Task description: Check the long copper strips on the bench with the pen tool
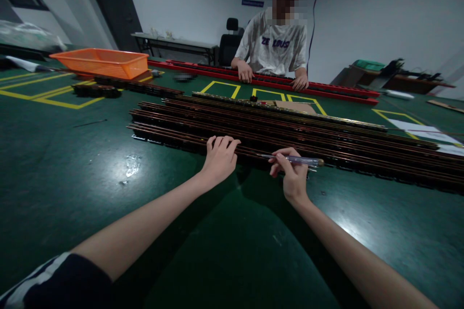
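Note:
Long dark strips with copper-coloured edges point(275, 130) lie side by side across the green table point(108, 203). My left hand point(220, 159) rests on the near edge of the strips, its fingers bent over the front one; whether they grip it cannot be made out. To the right, my right hand point(293, 171) is closed around a clear-handled screwdriver point(304, 160). Its thin shaft points left along the nearest strip, and whether the tip touches the strip is too small to tell.
An orange basket point(105, 63) stands at the back left, near short dark pieces point(96, 90). Across the table a person point(277, 43) has both hands at a long red rail point(326, 90). White paper point(416, 128) lies at the right.

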The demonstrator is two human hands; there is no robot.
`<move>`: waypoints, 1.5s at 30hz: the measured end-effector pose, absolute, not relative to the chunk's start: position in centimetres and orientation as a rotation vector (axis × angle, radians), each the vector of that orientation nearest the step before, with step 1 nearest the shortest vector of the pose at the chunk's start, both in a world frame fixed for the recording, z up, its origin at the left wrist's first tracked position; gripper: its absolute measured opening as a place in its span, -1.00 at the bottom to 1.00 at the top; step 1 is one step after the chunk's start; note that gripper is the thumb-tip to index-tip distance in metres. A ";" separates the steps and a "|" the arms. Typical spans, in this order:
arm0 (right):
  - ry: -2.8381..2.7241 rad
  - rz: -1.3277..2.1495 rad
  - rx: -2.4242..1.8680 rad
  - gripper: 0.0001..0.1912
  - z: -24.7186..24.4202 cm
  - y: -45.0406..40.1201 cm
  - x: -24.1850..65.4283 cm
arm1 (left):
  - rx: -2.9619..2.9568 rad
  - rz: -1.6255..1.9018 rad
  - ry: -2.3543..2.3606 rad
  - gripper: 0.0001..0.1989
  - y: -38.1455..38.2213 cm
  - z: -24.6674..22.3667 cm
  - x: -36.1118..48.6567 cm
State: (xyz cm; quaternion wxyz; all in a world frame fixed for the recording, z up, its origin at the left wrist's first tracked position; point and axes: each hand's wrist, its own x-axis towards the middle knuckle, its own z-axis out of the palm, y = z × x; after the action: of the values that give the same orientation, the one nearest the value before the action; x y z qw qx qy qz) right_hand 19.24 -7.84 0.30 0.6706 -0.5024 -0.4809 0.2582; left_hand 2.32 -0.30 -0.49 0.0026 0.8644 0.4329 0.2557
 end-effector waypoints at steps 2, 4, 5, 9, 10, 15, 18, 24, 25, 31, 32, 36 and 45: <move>-1.087 0.579 -1.137 -0.88 0.3 -7.8 19.2 | 2.710 0.796 1.359 -0.60 -0.3 -0.5 2.3; -1.091 0.574 -1.143 -0.88 0.4 -7.9 19.2 | 2.711 0.787 1.360 -0.59 -0.3 -0.5 2.2; -1.091 0.571 -1.147 -0.88 0.4 -7.9 19.1 | 2.710 0.781 1.360 -0.59 -0.3 -0.5 2.2; -1.072 0.545 -1.151 -0.89 0.5 -7.9 19.0 | 2.703 0.769 1.373 -0.57 -0.3 -0.4 2.2; -1.067 0.537 -1.149 -0.89 0.5 -8.0 19.0 | 2.702 0.769 1.377 -0.56 -0.3 -0.4 2.2; -1.059 0.529 -1.143 -0.89 0.4 -8.0 19.1 | 2.708 0.779 1.380 -0.54 -0.3 -0.4 2.2; -1.096 0.564 -1.146 -0.88 0.3 -7.9 19.2 | 2.711 0.806 1.370 -0.54 -0.2 -0.5 2.2; -1.171 0.598 -1.159 -0.87 0.3 -7.8 19.2 | 2.653 0.796 1.382 -0.55 0.0 -0.5 2.1; -1.171 0.597 -1.162 -0.87 0.3 -7.8 19.2 | 2.646 0.801 1.380 -0.56 0.0 -0.5 2.1; -1.174 0.597 -1.164 -0.87 0.4 -7.8 19.2 | 2.622 0.824 1.333 -0.60 0.0 -0.6 2.2; -1.175 0.596 -1.166 -0.87 0.4 -7.8 19.2 | 2.631 0.827 1.316 -0.60 0.0 -0.6 2.2; -1.172 0.593 -1.168 -0.86 0.4 -7.8 19.2 | 2.668 0.811 1.273 -0.60 0.0 -0.7 2.2; -1.173 0.600 -1.166 -0.86 0.3 -7.8 19.3 | 2.686 0.814 1.279 -0.64 -0.2 -0.5 2.3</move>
State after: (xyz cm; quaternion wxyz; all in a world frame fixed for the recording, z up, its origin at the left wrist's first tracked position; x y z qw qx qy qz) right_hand 19.27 -7.79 0.32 0.6375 -0.5106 -0.5135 0.2629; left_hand 2.27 -0.16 -0.53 0.0288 0.8705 0.4144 0.2639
